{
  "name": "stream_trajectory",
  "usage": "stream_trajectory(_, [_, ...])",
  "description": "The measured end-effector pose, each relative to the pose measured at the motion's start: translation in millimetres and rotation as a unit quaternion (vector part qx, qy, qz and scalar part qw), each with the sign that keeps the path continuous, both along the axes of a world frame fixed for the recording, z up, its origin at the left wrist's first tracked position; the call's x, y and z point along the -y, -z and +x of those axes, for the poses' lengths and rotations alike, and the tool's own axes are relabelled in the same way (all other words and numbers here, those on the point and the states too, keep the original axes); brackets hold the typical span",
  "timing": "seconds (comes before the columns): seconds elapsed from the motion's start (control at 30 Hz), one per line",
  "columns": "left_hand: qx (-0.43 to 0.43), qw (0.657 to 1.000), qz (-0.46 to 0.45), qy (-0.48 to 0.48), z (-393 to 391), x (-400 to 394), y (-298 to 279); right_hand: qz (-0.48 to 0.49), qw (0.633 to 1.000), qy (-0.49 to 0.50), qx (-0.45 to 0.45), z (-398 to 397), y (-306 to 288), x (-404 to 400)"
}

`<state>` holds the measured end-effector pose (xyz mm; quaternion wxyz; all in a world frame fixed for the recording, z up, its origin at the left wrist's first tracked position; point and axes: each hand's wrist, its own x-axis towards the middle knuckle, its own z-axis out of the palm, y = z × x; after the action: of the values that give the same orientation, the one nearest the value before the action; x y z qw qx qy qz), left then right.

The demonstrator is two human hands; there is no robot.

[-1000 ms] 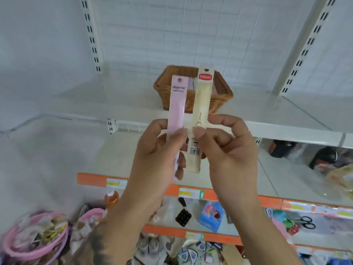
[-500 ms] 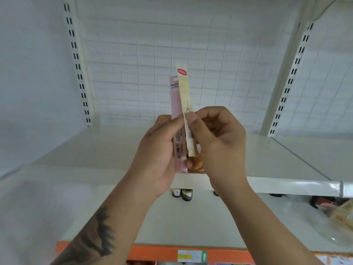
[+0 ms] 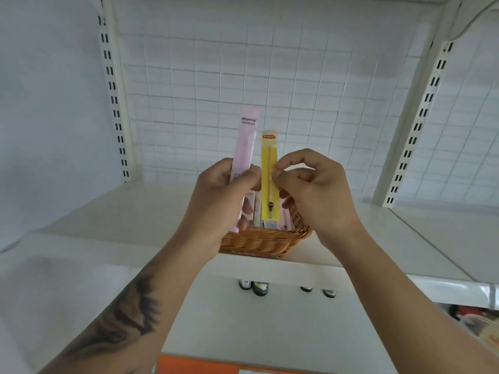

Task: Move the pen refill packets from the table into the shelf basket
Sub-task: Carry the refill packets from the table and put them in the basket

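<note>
My left hand (image 3: pixel 218 201) grips a long pink refill packet (image 3: pixel 247 141) held upright. Right beside it, my right hand (image 3: pixel 316 190) pinches a narrower yellow refill packet (image 3: pixel 268 168) by its edge, also upright. Both packets hang just above a brown wicker basket (image 3: pixel 264 240) that sits on the white shelf (image 3: pixel 108 211). Several other packets lie inside the basket, partly hidden behind my hands.
A white grid back panel (image 3: pixel 270 76) and slotted uprights (image 3: pixel 113 85) frame the shelf. Small bottles (image 3: pixel 259 288) stand on the shelf below, under the basket. An orange price strip (image 3: pixel 243 364) runs along the lower shelf edge.
The view has tilted up and both hands have moved toward the basket. The packets have separated side by side, and the yellow one now sits lower, over the basket.
</note>
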<state>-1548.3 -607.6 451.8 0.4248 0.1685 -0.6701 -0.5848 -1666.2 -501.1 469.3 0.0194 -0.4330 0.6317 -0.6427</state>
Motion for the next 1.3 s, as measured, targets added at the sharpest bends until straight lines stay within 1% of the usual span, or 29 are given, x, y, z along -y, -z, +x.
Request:
stream_trajectory(0.07, [-0.008, 1.0, 0.006, -0.012, -0.4, 3.0, -0.8, 0.052, 0.996, 0.069, -0.022, -14.3, 3.7, 10.8])
stream_trajectory(0.13, [-0.011, 0.999, 0.038, -0.007, -0.7, 6.0, -2.9, 0.161, 0.974, 0.133, -0.088, -25.4, 9.3, 24.9])
stream_trajectory(0.23, [-0.014, 0.998, 0.056, 0.016, 0.3, 8.2, -4.8, 0.308, 0.929, 0.141, -0.152, -29.9, 18.6, 43.4])
stream_trajectory(0.3, [-0.007, 0.999, 0.045, 0.019, 1.1, 8.2, -6.0, 0.363, 0.9, 0.148, -0.191, -28.6, 19.9, 47.9])
stream_trajectory(0.33, [-0.007, 0.999, 0.043, 0.019, 1.2, 7.4, -7.0, 0.371, 0.894, 0.152, -0.202, -28.7, 19.2, 47.9])
stream_trajectory(0.43, [-0.017, 0.999, 0.032, 0.022, 0.7, 5.4, -9.2, 0.333, 0.902, 0.182, -0.207, -28.2, 15.4, 41.2])
stream_trajectory(0.53, [-0.026, 0.999, 0.004, 0.034, -0.1, 3.1, -10.3, 0.243, 0.918, 0.206, -0.235, -24.7, 6.1, 27.7])
stream_trajectory(0.6, [-0.023, 0.999, -0.007, 0.04, -1.5, 1.8, -11.5, 0.151, 0.945, 0.174, -0.234, -17.2, -2.2, 16.8])
stream_trajectory(0.67, [-0.015, 0.999, 0.016, 0.049, -3.7, -2.5, -12.8, 0.04, 0.972, 0.108, -0.203, -4.2, -6.6, 6.9])
stream_trajectory(0.73, [0.0, 0.997, 0.06, 0.046, -5.5, -8.7, -13.3, -0.035, 0.982, 0.051, -0.177, 12.7, -2.7, -0.8])
stream_trajectory(0.77, [0.001, 0.996, 0.078, 0.041, -6.2, -12.0, -13.3, -0.056, 0.979, 0.045, -0.191, 19.4, 2.4, -2.6])
stream_trajectory(0.83, [-0.017, 0.995, 0.09, 0.038, -9.3, -14.4, -9.7, -0.067, 0.957, 0.087, -0.269, 27.2, 14.3, -3.3])
stream_trajectory(0.9, [-0.062, 0.992, 0.086, 0.073, -11.9, -14.8, -5.6, -0.07, 0.935, 0.126, -0.323, 27.2, 24.3, -2.1])
stream_trajectory(1.0, [-0.112, 0.98, 0.112, 0.12, -11.2, -20.6, -4.3, -0.082, 0.93, 0.128, -0.334, 24.8, 29.4, -3.3])
stream_trajectory(1.07, [-0.113, 0.976, 0.133, 0.133, -7.0, -27.7, -6.1, -0.083, 0.93, 0.126, -0.335, 23.3, 30.0, -5.6])
stream_trajectory(1.13, [-0.098, 0.978, 0.125, 0.136, -2.7, -32.3, -7.9, -0.07, 0.933, 0.122, -0.333, 21.1, 26.6, -7.9])
stream_trajectory(1.17, [-0.088, 0.984, 0.102, 0.116, -1.8, -32.7, -7.9, -0.061, 0.939, 0.105, -0.321, 20.2, 23.9, -9.1])
stream_trajectory(1.2, [-0.08, 0.992, 0.056, 0.076, -1.1, -31.7, -6.2, -0.059, 0.95, 0.078, -0.297, 19.4, 20.4, -10.2])
stream_trajectory(1.23, [-0.075, 0.997, -0.02, 0.015, -0.1, -28.9, -2.6, -0.062, 0.96, 0.053, -0.267, 18.3, 16.4, -11.4])
stream_trajectory(1.27, [-0.07, 0.988, -0.125, -0.061, 1.2, -24.5, 3.1, -0.067, 0.968, 0.043, -0.239, 15.6, 12.3, -12.3])
stream_trajectory(1.3, [-0.06, 0.961, -0.237, -0.133, 3.7, -19.3, 10.0, -0.066, 0.973, 0.048, -0.216, 11.7, 8.4, -12.6])
